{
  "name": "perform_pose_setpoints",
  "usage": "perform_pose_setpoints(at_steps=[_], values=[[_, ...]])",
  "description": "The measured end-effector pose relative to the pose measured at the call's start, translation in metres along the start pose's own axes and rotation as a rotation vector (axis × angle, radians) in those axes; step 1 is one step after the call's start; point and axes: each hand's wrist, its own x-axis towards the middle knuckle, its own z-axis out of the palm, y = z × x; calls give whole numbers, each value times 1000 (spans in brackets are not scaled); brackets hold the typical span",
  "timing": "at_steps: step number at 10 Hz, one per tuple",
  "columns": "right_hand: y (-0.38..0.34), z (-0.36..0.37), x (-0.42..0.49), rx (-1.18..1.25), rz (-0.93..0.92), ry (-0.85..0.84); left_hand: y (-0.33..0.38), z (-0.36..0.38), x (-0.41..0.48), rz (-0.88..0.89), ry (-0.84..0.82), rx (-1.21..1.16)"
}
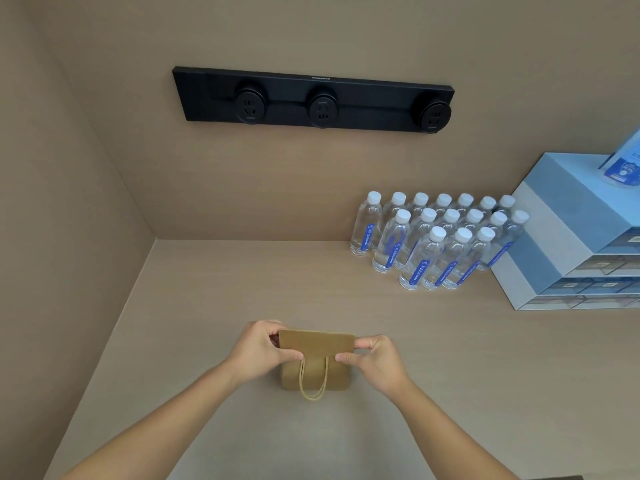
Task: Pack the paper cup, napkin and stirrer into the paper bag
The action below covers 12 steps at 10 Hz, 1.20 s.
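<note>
A small brown paper bag [317, 344] stands on the beige counter in front of me, its top folded over flat. A twisted paper handle [313, 382] hangs down its near face. My left hand [261, 346] pinches the left end of the folded top. The right end of that fold is pinched by my right hand [375, 358]. No paper cup, napkin or stirrer shows anywhere in view; I cannot see inside the bag.
Several clear water bottles [436, 237] with white caps stand at the back right. A blue and white drawer unit [571, 237] sits at the far right. A black socket rail [311, 98] hangs on the back wall. A side wall [52, 237] closes off the left.
</note>
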Motion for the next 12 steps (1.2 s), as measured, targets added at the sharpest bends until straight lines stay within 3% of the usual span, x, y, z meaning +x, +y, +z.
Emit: perform_pose_setpoints(at_steps=[3, 7, 8, 9, 11, 12], values=[[-31, -10, 58, -6, -32, 6, 22, -20, 55, -32, 69, 50], [-40, -1, 64, -183, -12, 33, 23, -27, 54, -104, 81, 148], [-51, -2, 53, -229, -25, 46, 34, -27, 50, -75, 106, 305], [-59, -3, 46, -318, -50, 6, 48, -31, 47, -28, 15, 498], [-77, -1, 37, -666, -104, -17, 84, -35, 38, 10, -185, 1115], [-80, 0, 35, -727, -82, -28, 103, -30, 33, 12, -222, 1127]])
